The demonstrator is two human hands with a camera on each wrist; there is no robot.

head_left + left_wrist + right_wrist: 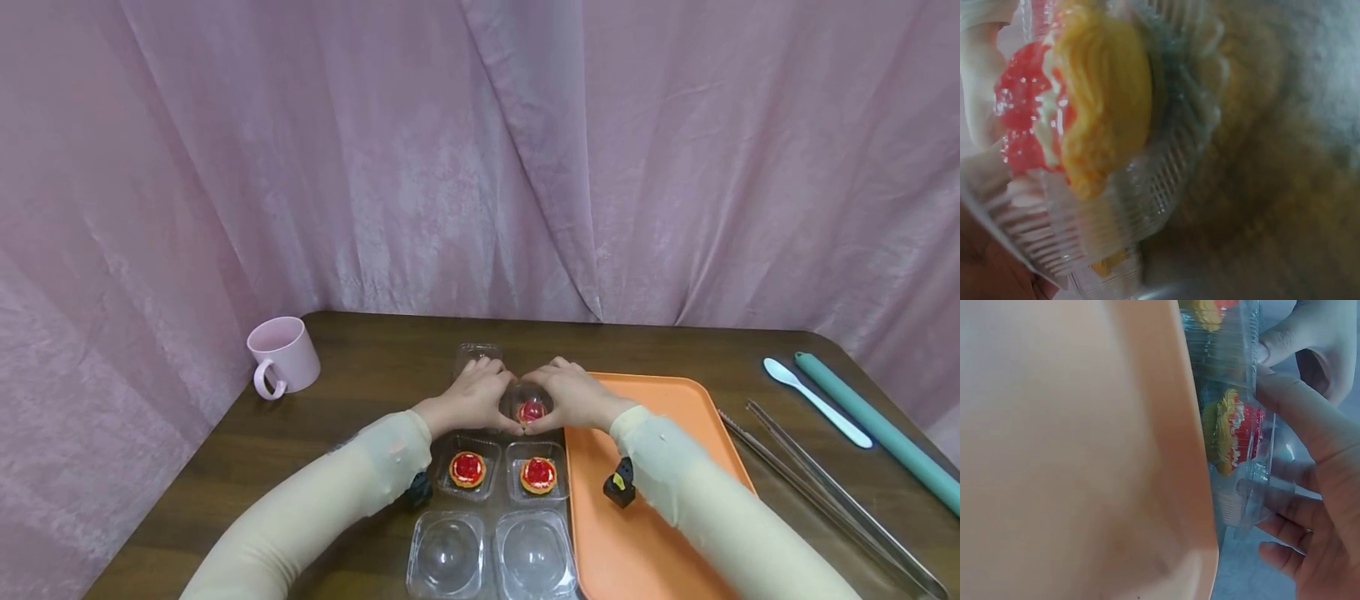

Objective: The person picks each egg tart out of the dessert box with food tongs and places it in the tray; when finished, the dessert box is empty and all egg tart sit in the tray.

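A clear plastic box (517, 402) with a red-topped tart (532, 411) inside sits between my two hands in the head view. My left hand (480, 396) holds its left side, thumb at the near edge and fingers toward the far edge. On the opposite side my right hand (572, 396) holds it the same way, and the two thumb tips meet. The right wrist view shows the domed lid (1286, 447) over the tart, with right fingers along the rim. Nearer me, two open boxes hold a left tart (467, 469) and a right tart (537, 475).
Flat lids (447, 557) of the open boxes lie toward me. Another clear box (480, 350) stands behind my left hand. The orange tray (652, 517) lies under my right forearm. Tongs (840, 500), a spatula (817, 400), a green stick (885, 433) and a pink mug (296, 358) lie outward.
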